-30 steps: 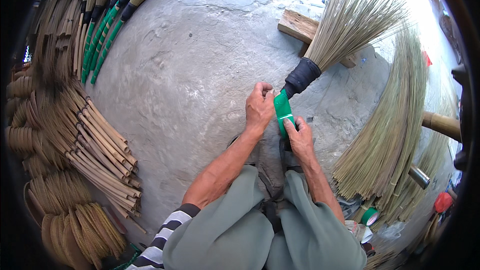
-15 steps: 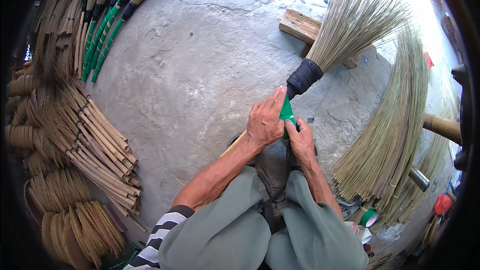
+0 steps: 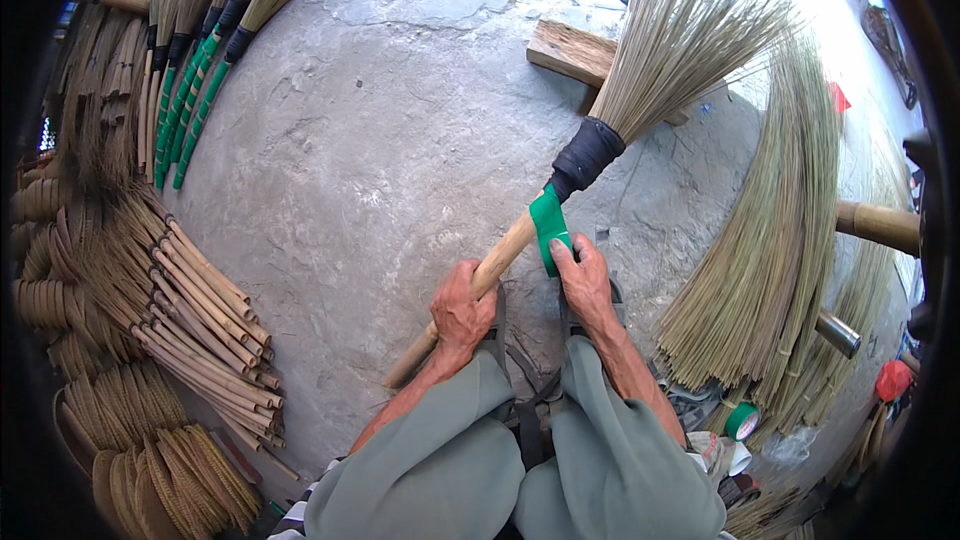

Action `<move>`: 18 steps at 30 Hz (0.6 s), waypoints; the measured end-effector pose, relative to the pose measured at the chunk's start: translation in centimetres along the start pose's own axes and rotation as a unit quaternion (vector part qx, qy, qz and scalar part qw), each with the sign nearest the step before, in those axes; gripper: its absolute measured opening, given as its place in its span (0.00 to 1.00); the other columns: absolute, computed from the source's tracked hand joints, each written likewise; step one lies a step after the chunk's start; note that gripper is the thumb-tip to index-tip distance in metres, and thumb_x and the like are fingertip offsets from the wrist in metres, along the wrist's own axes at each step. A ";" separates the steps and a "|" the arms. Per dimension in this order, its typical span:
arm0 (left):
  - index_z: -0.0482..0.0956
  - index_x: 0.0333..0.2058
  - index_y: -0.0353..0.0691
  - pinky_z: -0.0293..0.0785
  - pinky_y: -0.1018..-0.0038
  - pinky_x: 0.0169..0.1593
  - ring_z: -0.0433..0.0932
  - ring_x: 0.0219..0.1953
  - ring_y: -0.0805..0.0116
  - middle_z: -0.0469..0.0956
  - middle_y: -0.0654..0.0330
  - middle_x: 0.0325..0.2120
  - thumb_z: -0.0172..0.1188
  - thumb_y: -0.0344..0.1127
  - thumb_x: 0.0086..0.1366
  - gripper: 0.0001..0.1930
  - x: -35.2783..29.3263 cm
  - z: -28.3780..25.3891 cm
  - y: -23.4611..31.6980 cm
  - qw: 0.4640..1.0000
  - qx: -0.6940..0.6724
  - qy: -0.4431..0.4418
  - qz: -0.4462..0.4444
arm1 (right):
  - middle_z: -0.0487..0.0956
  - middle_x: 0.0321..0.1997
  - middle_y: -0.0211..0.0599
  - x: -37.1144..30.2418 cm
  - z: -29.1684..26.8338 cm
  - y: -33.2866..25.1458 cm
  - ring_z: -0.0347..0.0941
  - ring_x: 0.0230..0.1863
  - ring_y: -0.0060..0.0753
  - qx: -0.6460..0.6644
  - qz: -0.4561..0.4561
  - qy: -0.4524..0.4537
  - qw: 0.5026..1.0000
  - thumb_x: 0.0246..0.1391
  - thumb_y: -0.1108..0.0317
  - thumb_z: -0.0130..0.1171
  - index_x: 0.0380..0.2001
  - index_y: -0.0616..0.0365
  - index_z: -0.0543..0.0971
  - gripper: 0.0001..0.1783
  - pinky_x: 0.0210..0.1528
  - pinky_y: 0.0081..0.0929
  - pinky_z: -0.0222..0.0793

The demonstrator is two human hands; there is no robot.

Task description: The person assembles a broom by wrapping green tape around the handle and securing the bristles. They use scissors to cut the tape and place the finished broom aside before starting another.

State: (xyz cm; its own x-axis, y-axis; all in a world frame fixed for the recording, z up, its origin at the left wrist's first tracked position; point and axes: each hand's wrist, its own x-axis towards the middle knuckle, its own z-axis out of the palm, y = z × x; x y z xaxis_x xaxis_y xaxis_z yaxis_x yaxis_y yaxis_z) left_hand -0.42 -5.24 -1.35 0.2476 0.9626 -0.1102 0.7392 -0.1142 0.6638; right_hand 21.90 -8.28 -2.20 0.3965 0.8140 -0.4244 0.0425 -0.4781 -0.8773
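A grass broom [image 3: 690,50] lies slanted in front of me, its bristles fanning to the far right. Black binding [image 3: 587,154] wraps its neck. My left hand [image 3: 465,304] is closed around the wooden handle [image 3: 512,246] at about its middle. Green tape [image 3: 548,220] sticks to the handle just below the black binding, and a strip of it stretches down to my right hand [image 3: 585,278]. The thumb and fingers of that hand pinch the strip's end; whether a roll is tucked behind them I cannot tell.
A wooden block [image 3: 572,52] is under the broom's bristles. Loose grass bundles [image 3: 760,270] lie at right, with a green tape roll [image 3: 741,421] nearby. At left are bundled sticks [image 3: 215,315], coiled braided material [image 3: 170,480] and several green-wrapped brooms [image 3: 205,105].
My left hand has moved from the taped neck down the handle and now grips it. The right hand still pinches the green tape, which shows as a stretched strip.
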 end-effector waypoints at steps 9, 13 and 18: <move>0.82 0.53 0.35 0.75 0.79 0.34 0.76 0.27 0.77 0.81 0.63 0.31 0.59 0.65 0.74 0.33 5.2 -1.5 3.2 0.846 -0.391 -0.314 -0.181 | 0.68 0.25 0.19 6.0 -4.1 -0.9 0.60 0.29 0.15 0.078 -0.010 -0.061 0.995 0.69 0.39 0.66 0.29 0.55 0.78 0.28 0.29 0.25 0.57; 0.83 0.52 0.35 0.76 0.76 0.40 0.78 0.33 0.75 0.82 0.59 0.33 0.57 0.65 0.76 0.33 4.6 -0.5 1.8 0.771 -0.420 -0.376 -0.297 | 0.69 0.24 0.19 7.2 -4.4 -1.5 0.60 0.28 0.15 0.085 0.020 -0.107 0.990 0.68 0.41 0.67 0.27 0.55 0.80 0.28 0.29 0.26 0.57; 0.78 0.62 0.28 0.78 0.62 0.60 0.83 0.55 0.54 0.85 0.42 0.50 0.60 0.62 0.74 0.38 9.5 0.2 3.0 0.935 -0.185 -0.271 -0.137 | 0.75 0.22 0.27 8.3 -3.9 -2.3 0.67 0.26 0.23 0.007 0.022 -0.106 0.994 0.66 0.40 0.66 0.26 0.57 0.82 0.29 0.30 0.33 0.62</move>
State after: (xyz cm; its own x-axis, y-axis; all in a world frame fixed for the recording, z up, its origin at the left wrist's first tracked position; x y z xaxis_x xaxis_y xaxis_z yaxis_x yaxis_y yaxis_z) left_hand 4.24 3.57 -0.55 0.4366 0.6657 -0.6052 0.5786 0.3074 0.7555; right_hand 28.64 -1.75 -2.82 0.1946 0.8445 -0.4989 0.0152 -0.5112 -0.8594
